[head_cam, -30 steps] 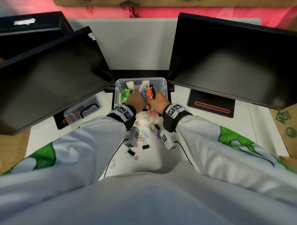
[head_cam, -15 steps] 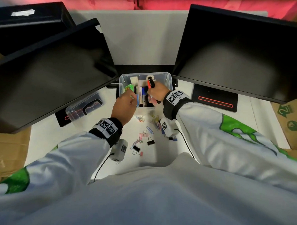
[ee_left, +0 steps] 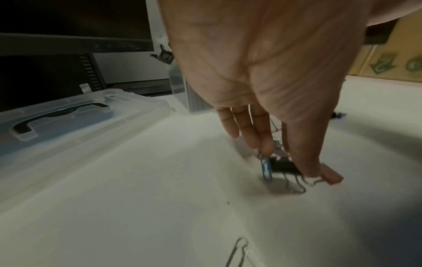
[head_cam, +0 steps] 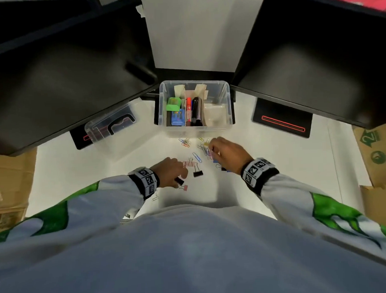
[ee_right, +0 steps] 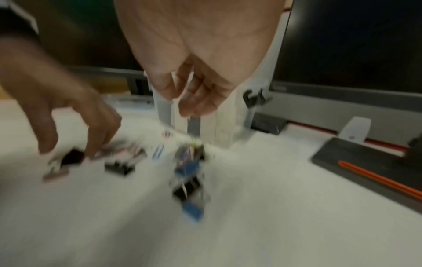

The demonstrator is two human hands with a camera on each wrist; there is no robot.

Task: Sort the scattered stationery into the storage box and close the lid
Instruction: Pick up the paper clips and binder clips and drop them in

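Markers already in storage box, lid off; left hand pinches black binder clip, right hand loosely curled, empty, over paper clips

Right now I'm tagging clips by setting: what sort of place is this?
Probably an office desk: two dark monitors flank a white tabletop, with paper clips scattered before a clear storage box.

Two large black flat monitors stood angled at the back of the white table. Black monitor bases with red stripes lay beneath them. Brown cardboard boxes flanked the table on both sides.
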